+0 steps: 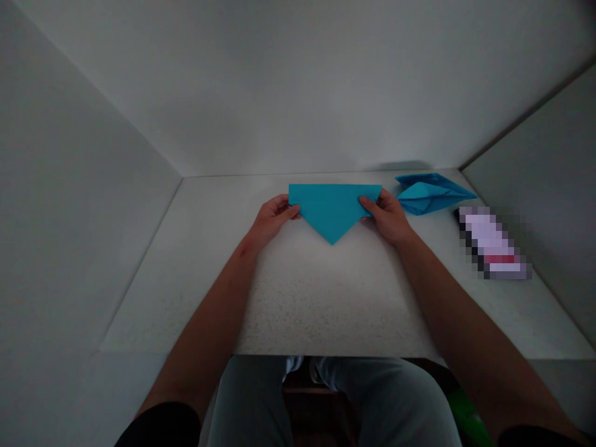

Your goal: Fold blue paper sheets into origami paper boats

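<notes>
At the centre-left of the frame, the left hand grips the left end of a turquoise folded paper sheet, thumb in front and fingers curled behind. The sheet is in the middle of the frame, over a pale speckled tabletop, its straight edge towards the top and its point towards the bottom. Just right of centre, the right hand pinches the other end, its thumb lying on the front face. The step in hand looks like holding and lining up the folded sheet; from this grip, any shift or crease calls for both hands working evenly, with the upper edge straight and the layers together.

Just beside the right hand, towards the upper right, lies a blue, many-layered folded paper piece. Farther right is a pixelated, phone-like object with a pale face and dark side. No container can be made out.
</notes>
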`<state>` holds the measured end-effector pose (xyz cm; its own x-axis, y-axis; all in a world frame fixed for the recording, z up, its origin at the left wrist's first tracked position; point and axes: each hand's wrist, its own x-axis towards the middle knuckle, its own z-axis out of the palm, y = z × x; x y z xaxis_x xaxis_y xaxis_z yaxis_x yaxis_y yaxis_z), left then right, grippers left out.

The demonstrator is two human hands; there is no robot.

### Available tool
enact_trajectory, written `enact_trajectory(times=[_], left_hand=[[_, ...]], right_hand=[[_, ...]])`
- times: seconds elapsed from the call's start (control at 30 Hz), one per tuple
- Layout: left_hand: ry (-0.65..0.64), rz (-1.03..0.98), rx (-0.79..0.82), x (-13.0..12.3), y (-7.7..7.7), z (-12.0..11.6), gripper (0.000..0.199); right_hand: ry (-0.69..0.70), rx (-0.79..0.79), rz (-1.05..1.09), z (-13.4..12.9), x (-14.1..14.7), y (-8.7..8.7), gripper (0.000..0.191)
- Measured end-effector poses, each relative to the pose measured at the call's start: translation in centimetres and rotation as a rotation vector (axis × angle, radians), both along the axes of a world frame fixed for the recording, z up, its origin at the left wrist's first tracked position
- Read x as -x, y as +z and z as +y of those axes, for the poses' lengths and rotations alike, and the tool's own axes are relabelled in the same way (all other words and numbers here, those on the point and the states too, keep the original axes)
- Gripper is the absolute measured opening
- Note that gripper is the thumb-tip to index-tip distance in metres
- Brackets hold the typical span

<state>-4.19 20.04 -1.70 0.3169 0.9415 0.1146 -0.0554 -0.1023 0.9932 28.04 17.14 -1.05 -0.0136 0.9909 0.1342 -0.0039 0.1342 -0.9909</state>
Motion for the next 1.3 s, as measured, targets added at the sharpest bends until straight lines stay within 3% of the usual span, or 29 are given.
enact_trajectory(times=[0.23,0.43,0.6,0.8,1.3], left_hand=[[0.143,0.073,-0.070,-0.2,-0.2,0.2,0.040],[0.195,0.054,-0.081,-0.2,-0.2,0.4,0.043],[0.219,0.039,-0.065,-0.1,0.0,0.3,0.045],[0.224,0.063,-0.073,-0.2,0.1,0.2,0.043],[0.217,0.078,-0.086,-0.2,0.1,0.3,0.039]], right_hand=[[0.022,0.041,0.012,-0.2,-0.1,0.1,0.042],[0.169,0.040,0.050,-0.4,-0.2,1.1,0.029],[0.246,0.010,0.095,-0.7,-0.3,1.6,0.038],[0.173,-0.017,0.050,-0.5,-0.5,0.8,0.034],[0.150,-0.035,-0.014,-0.1,-0.9,0.1,0.036]])
